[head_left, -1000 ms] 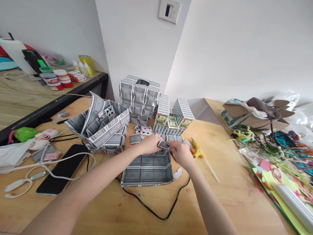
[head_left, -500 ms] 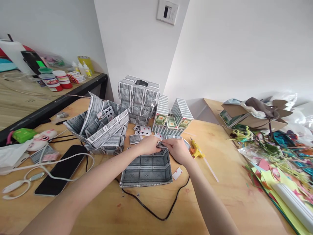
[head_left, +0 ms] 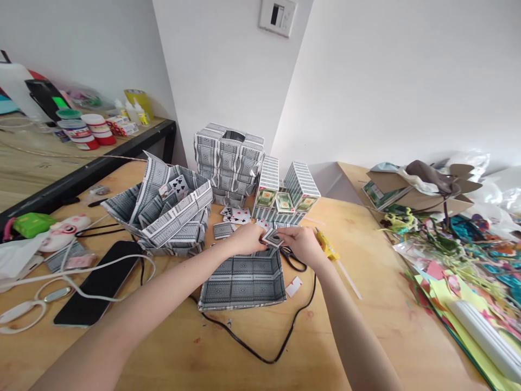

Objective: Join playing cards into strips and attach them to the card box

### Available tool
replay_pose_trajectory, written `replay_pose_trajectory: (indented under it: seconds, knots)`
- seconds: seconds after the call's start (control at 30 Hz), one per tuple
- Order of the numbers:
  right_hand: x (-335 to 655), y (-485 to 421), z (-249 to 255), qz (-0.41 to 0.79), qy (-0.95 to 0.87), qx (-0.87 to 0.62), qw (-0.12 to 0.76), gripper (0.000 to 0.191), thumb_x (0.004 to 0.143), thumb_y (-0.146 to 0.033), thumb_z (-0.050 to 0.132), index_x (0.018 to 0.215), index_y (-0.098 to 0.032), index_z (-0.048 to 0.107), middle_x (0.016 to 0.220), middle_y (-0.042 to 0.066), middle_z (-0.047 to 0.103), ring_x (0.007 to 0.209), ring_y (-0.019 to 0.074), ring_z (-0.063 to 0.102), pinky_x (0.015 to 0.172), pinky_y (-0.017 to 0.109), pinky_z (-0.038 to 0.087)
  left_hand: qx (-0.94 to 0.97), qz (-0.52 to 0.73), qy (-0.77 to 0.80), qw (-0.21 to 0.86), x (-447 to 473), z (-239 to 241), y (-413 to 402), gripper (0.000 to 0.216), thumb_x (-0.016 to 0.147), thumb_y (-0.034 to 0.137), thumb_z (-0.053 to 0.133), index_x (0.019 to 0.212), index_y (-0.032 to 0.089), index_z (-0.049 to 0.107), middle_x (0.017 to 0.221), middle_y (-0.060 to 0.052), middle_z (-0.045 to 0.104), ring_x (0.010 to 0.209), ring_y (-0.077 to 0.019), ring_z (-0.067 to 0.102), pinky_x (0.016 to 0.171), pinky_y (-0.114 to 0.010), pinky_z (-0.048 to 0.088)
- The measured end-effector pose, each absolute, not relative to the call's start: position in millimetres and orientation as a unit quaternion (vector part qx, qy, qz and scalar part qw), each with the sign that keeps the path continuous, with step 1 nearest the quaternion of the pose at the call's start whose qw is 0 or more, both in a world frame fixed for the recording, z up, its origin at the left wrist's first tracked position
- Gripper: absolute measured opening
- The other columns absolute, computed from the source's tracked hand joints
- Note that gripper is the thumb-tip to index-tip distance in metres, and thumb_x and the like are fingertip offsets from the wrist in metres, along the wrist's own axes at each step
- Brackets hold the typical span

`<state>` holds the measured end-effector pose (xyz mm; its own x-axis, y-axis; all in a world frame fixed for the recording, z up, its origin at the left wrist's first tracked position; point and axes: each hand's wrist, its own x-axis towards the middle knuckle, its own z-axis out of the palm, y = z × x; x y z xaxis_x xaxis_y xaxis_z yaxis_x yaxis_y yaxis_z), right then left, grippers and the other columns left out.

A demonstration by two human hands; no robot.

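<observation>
Both my hands meet over the far rim of a shallow open box made of grey patterned playing cards (head_left: 244, 282). My left hand (head_left: 245, 239) and my right hand (head_left: 302, 244) pinch a small folded playing card (head_left: 271, 237) between their fingertips, just above that rim. Black-handled scissors (head_left: 293, 257) lie under my right hand. A yellow glue gun (head_left: 326, 246) rests to the right of it, its black cord (head_left: 260, 353) looping toward me across the wooden table.
Larger card-built boxes (head_left: 171, 214) and a tall card tower (head_left: 228, 157) stand behind, with card packs (head_left: 285, 195) and loose cards (head_left: 236, 215). A black phone (head_left: 97, 282), white cable and paint jars (head_left: 87, 130) lie left. Coloured paper scraps (head_left: 459, 271) crowd the right.
The folded card has risen slightly off the box rim and tilted between my fingers. My right hand shifted a little right, uncovering the scissors. The view drifted slightly.
</observation>
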<state>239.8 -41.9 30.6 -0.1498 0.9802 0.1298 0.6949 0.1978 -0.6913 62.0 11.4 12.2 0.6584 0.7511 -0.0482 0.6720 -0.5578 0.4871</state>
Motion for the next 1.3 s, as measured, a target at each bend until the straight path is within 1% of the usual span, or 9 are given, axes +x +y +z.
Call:
replay_pose_trajectory:
  seconds: [0.13,0.37,0.5,0.6,0.73,0.83,0.93,1.17,1.3]
  knots:
    - [242,-40,20,0.306,-0.68,-0.586,0.316,0.025,0.08,-0.028,0.051,0.094,-0.021,0.07,0.07,0.001,0.07,0.066,0.0182,0.066,0.062,0.027,0.053,0.876,0.089,0.404,0.247,62,12,11,0.013,0.064,0.031,0.06,0.07,0.02,0.065,0.069,-0.002,0.066,0.069,-0.0183,0.061,0.057,-0.022,0.038]
    - [242,-42,20,0.273,-0.691,-0.59,0.317,0.024,0.079,-0.028,0.052,0.093,-0.023,0.071,0.076,0.001,0.071,0.066,0.0174,0.066,0.064,0.027,0.051,0.874,0.094,0.397,0.263,62,12,13,0.012,0.064,0.029,0.06,0.07,0.02,0.065,0.067,-0.002,0.066,0.067,-0.0178,0.06,0.055,-0.022,0.035]
    - [235,-45,29,0.225,-0.729,-0.585,0.277,0.021,0.079,-0.026,0.053,0.088,-0.023,0.071,0.082,0.002,0.072,0.07,0.017,0.065,0.065,0.025,0.048,0.878,0.09,0.392,0.26,62,15,12,0.014,0.065,0.033,0.06,0.065,0.02,0.065,0.06,-0.001,0.063,0.064,-0.0172,0.059,0.051,-0.022,0.032]
    - [228,-47,35,0.183,-0.761,-0.576,0.236,0.02,0.08,-0.023,0.051,0.085,-0.023,0.071,0.08,0.002,0.071,0.067,0.0148,0.063,0.063,0.023,0.044,0.879,0.085,0.404,0.24,61,15,12,0.016,0.064,0.035,0.06,0.063,0.02,0.063,0.059,-0.001,0.062,0.062,-0.0175,0.058,0.05,-0.023,0.031]
    - [220,-48,43,0.144,-0.788,-0.571,0.181,0.021,0.08,-0.016,0.05,0.084,-0.024,0.069,0.076,0.0,0.069,0.064,0.0127,0.059,0.059,0.021,0.039,0.883,0.076,0.408,0.219,61,13,12,0.016,0.062,0.035,0.061,0.065,0.02,0.063,0.062,-0.002,0.063,0.063,-0.0183,0.058,0.051,-0.024,0.032]
    - [216,-47,44,0.117,-0.798,-0.572,0.149,0.019,0.08,-0.017,0.05,0.083,-0.024,0.067,0.077,0.0,0.069,0.067,0.0138,0.059,0.059,0.021,0.036,0.887,0.077,0.404,0.211,60,13,11,0.018,0.063,0.037,0.059,0.068,0.019,0.063,0.065,-0.004,0.064,0.065,-0.0196,0.058,0.052,-0.024,0.033]
    - [214,-46,44,0.093,-0.802,-0.578,0.117,0.018,0.081,-0.02,0.049,0.08,-0.023,0.066,0.072,0.001,0.067,0.064,0.0143,0.059,0.056,0.022,0.033,0.886,0.08,0.399,0.224,60,14,11,0.018,0.064,0.035,0.059,0.071,0.019,0.063,0.069,-0.004,0.065,0.069,-0.02,0.059,0.053,-0.024,0.034]
    - [212,-44,47,0.081,-0.814,-0.572,0.065,0.022,0.084,-0.021,0.045,0.077,-0.021,0.065,0.074,0.004,0.068,0.07,0.0166,0.061,0.06,0.023,0.034,0.9,0.059,0.367,0.229,56,18,10,0.014,0.064,0.025,0.057,0.077,0.019,0.061,0.073,-0.003,0.065,0.068,-0.0181,0.059,0.051,-0.023,0.033]
    - [208,-41,47,0.063,-0.82,-0.57,0.002,0.022,0.084,-0.018,0.043,0.081,-0.02,0.064,0.078,0.007,0.068,0.072,0.0186,0.062,0.06,0.024,0.035,0.903,0.037,0.373,0.212,48,21,11,0.014,0.065,0.027,0.058,0.076,0.019,0.062,0.074,-0.003,0.065,0.067,-0.0181,0.058,0.05,-0.023,0.032]
